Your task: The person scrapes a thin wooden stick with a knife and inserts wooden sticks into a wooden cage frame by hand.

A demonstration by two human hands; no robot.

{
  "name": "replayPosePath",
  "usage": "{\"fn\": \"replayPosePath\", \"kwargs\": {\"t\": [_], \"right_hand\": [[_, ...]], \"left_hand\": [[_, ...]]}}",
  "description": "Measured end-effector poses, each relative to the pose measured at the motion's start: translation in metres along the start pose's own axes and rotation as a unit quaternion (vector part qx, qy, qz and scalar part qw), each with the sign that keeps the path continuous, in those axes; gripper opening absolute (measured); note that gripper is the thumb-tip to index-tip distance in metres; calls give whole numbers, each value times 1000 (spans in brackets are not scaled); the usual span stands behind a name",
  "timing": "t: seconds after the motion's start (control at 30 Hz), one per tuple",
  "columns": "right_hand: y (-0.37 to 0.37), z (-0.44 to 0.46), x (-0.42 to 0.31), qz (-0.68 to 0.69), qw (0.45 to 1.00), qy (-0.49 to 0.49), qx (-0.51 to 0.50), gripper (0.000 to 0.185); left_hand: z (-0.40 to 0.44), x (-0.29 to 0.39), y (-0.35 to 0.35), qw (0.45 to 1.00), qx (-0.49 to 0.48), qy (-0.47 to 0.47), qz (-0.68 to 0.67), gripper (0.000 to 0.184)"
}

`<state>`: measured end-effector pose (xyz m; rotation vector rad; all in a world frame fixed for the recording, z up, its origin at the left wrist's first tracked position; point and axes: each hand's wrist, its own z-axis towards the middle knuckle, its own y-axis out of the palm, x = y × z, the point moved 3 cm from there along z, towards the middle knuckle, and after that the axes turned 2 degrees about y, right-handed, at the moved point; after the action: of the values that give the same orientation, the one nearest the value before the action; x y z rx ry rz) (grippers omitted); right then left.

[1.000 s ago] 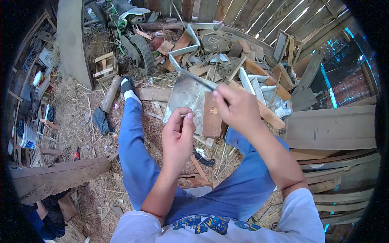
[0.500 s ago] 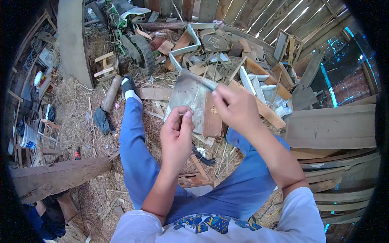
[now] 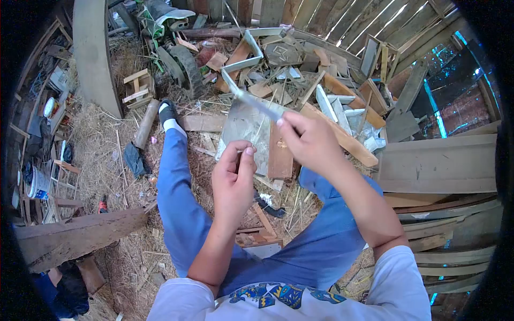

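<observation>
Straw-strewn ground [image 3: 96, 155] spreads beneath the person's hands. The left hand [image 3: 233, 179] pinches what looks like a thin pale stick [image 3: 261, 130], pointing forward and slightly right from its fingertips. The right hand [image 3: 310, 142] grips a long grey blade-like tool [image 3: 259, 106], blurred, slanting forward-left beyond the left fingertips, across the stick's line.

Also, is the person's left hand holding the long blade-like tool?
No, the long tool is in the right hand, its far end apart from the left hand.
</observation>
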<state>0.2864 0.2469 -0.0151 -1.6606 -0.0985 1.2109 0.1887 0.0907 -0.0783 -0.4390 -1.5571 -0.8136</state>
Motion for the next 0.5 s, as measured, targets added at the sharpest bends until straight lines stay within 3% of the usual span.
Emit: {"fn": "replayPosePath", "kwargs": {"t": [0.03,0.1,0.17,0.23,0.3,0.37,0.5], "right_hand": [[6,-5,4,-1,1000,-2,3,28],[23,-19,-4,-1,993,-110,-39,28],[10,-11,-5,-23,995,-79,-63,26],[-2,3,4,9,1000,25,-15,25],[8,-10,3,5,1000,2,-2,25],[23,-20,1,4,994,-96,-44,26],[1,-2,2,-2,1000,23,-17,25]], "left_hand": [[-1,-5,1,1000,-3,-2,-9,11],[3,-6,2,1000,-7,-1,-17,11],[3,-2,3,1000,-1,-4,-9,10],[0,-1,4,1000,2,-5,-12,10],[0,-4,5,1000,-5,0,-5,11],[3,-8,4,1000,-12,-3,3,11],[-1,-4,1,999,-14,-24,-36,11]]}}
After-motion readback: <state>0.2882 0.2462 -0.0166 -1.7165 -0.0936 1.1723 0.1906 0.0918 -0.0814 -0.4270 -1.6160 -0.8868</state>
